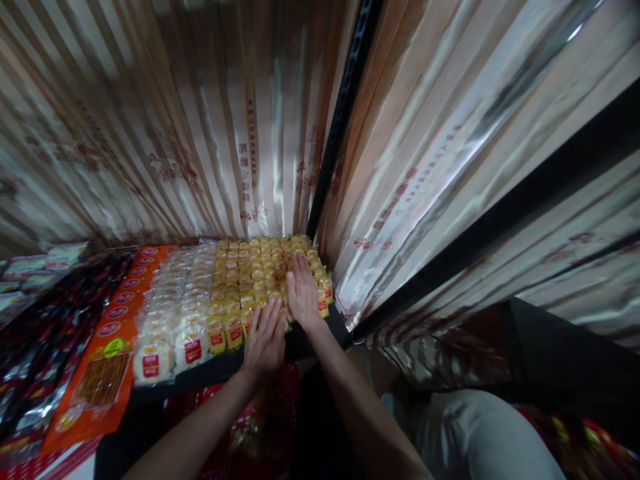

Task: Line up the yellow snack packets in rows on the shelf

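Rows of small yellow-wrapped snack packets (240, 267) with red labels stand packed together on a dark shelf (200, 373). My left hand (267, 337) lies against the front of these packets, fingers stretched out and close together. Flat on top of the rows at the right rests my right hand (303, 293), its fingers extended. Neither hand grips a packet. To the left of the yellow rows are clear-wrapped round white snacks (193, 343) with red labels. My palms and the packets beneath them are hidden.
An orange snack bag (103, 360) and dark shiny packets (45, 340) lie farther left. Printed curtain-like sheeting (200, 133) hangs behind, with a black upright post (340, 120) at the corner. A slanting black bar (450, 247) runs along the right. Red packages (235, 413) show below the shelf.
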`<state>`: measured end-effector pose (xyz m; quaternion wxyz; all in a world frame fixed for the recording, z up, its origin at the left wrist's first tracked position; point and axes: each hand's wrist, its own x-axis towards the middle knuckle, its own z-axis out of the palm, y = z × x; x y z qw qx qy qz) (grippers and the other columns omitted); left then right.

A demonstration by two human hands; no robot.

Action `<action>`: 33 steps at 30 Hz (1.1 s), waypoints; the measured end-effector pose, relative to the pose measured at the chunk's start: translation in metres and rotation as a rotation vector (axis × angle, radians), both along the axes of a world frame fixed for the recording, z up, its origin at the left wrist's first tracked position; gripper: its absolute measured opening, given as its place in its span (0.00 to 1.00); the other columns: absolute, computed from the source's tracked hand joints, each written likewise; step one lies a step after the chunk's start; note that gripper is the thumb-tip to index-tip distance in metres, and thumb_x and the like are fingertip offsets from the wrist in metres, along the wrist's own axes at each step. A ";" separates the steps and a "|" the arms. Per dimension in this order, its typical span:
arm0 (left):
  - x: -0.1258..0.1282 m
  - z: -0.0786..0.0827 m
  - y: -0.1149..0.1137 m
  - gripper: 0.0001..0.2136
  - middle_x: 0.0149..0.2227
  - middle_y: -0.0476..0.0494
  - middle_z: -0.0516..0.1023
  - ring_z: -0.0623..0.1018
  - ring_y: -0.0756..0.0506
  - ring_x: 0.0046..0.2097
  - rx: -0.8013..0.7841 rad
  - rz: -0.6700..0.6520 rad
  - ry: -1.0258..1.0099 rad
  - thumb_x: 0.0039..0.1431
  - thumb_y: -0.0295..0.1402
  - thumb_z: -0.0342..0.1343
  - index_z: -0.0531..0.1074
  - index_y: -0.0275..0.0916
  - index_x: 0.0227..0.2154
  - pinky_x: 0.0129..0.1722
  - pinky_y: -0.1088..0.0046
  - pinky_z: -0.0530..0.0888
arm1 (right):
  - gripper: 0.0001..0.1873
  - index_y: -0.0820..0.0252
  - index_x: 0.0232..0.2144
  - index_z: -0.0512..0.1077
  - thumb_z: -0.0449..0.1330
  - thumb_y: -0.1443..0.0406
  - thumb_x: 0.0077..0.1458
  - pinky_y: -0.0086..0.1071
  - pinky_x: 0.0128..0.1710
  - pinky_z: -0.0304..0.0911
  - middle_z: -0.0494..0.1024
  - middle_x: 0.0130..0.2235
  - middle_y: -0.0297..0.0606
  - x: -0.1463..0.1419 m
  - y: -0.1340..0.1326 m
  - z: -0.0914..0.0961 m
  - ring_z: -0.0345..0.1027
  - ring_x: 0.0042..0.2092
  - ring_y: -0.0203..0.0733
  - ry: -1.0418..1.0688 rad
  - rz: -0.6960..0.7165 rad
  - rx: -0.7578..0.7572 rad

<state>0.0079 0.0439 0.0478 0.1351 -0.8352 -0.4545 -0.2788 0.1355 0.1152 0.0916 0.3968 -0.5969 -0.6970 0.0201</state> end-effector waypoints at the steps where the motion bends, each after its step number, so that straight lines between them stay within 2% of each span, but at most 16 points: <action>1: 0.001 0.012 0.011 0.21 0.62 0.40 0.59 0.51 0.42 0.65 -0.019 0.037 -0.030 0.60 0.29 0.41 0.62 0.35 0.55 0.63 0.55 0.49 | 0.29 0.70 0.62 0.50 0.36 0.59 0.64 0.44 0.64 0.42 0.49 0.65 0.46 0.004 -0.016 -0.009 0.37 0.66 0.43 0.039 -0.045 0.051; 4: 0.003 0.044 0.061 0.21 0.63 0.40 0.56 0.49 0.41 0.66 -0.142 0.170 -0.068 0.61 0.32 0.39 0.63 0.35 0.56 0.63 0.54 0.50 | 0.30 0.63 0.64 0.45 0.43 0.59 0.63 0.53 0.62 0.43 0.44 0.66 0.45 0.008 -0.055 -0.044 0.35 0.67 0.49 0.064 -0.143 0.122; 6: 0.005 0.056 0.100 0.23 0.63 0.40 0.56 0.49 0.40 0.66 -0.288 0.211 0.007 0.62 0.35 0.37 0.60 0.35 0.58 0.63 0.53 0.48 | 0.34 0.63 0.64 0.40 0.47 0.57 0.61 0.56 0.60 0.43 0.41 0.66 0.48 0.006 -0.069 -0.066 0.33 0.66 0.53 0.040 -0.184 0.111; 9: 0.008 0.059 0.150 0.25 0.64 0.38 0.52 0.47 0.40 0.66 -0.490 0.216 0.126 0.63 0.37 0.34 0.56 0.33 0.59 0.63 0.50 0.46 | 0.44 0.66 0.65 0.35 0.52 0.53 0.57 0.59 0.60 0.41 0.37 0.66 0.53 0.002 -0.072 -0.086 0.30 0.66 0.58 0.024 -0.256 0.102; 13: 0.011 0.051 0.187 0.27 0.64 0.33 0.50 0.48 0.39 0.66 -0.511 0.154 0.196 0.64 0.40 0.30 0.55 0.29 0.59 0.62 0.49 0.42 | 0.48 0.68 0.65 0.32 0.53 0.51 0.56 0.59 0.59 0.40 0.34 0.66 0.55 -0.001 -0.061 -0.091 0.28 0.66 0.61 0.012 -0.353 0.087; 18: 0.011 0.045 0.197 0.27 0.62 0.32 0.58 0.55 0.40 0.64 -0.572 0.163 0.258 0.64 0.41 0.27 0.58 0.29 0.57 0.62 0.52 0.45 | 0.46 0.76 0.64 0.33 0.48 0.49 0.58 0.57 0.59 0.42 0.36 0.65 0.62 -0.001 -0.049 -0.085 0.29 0.66 0.60 -0.095 -0.425 0.023; 22: 0.009 0.049 0.192 0.26 0.58 0.33 0.64 0.61 0.41 0.61 -0.536 0.121 0.294 0.65 0.39 0.28 0.62 0.31 0.55 0.62 0.54 0.44 | 0.46 0.79 0.63 0.35 0.46 0.49 0.58 0.54 0.59 0.43 0.38 0.65 0.63 -0.001 -0.048 -0.085 0.30 0.66 0.58 -0.182 -0.452 -0.017; 24: 0.010 0.054 0.191 0.25 0.60 0.33 0.61 0.58 0.41 0.62 -0.559 0.125 0.306 0.64 0.39 0.28 0.60 0.31 0.56 0.62 0.54 0.44 | 0.46 0.79 0.63 0.34 0.45 0.48 0.58 0.53 0.60 0.43 0.38 0.65 0.63 -0.001 -0.048 -0.085 0.30 0.66 0.57 -0.190 -0.456 -0.011; 28: 0.019 0.063 0.190 0.28 0.65 0.36 0.48 0.47 0.41 0.66 -0.610 0.124 0.277 0.64 0.42 0.27 0.52 0.31 0.61 0.63 0.53 0.41 | 0.48 0.78 0.63 0.30 0.45 0.48 0.58 0.53 0.59 0.43 0.38 0.65 0.63 0.000 -0.048 -0.086 0.30 0.66 0.57 -0.173 -0.453 0.003; 33: 0.027 0.063 0.187 0.29 0.64 0.33 0.52 0.49 0.41 0.66 -0.700 0.079 0.312 0.64 0.42 0.28 0.53 0.29 0.60 0.63 0.54 0.40 | 0.49 0.77 0.63 0.29 0.45 0.46 0.57 0.53 0.59 0.43 0.38 0.65 0.63 0.000 -0.047 -0.086 0.31 0.66 0.56 -0.167 -0.442 -0.003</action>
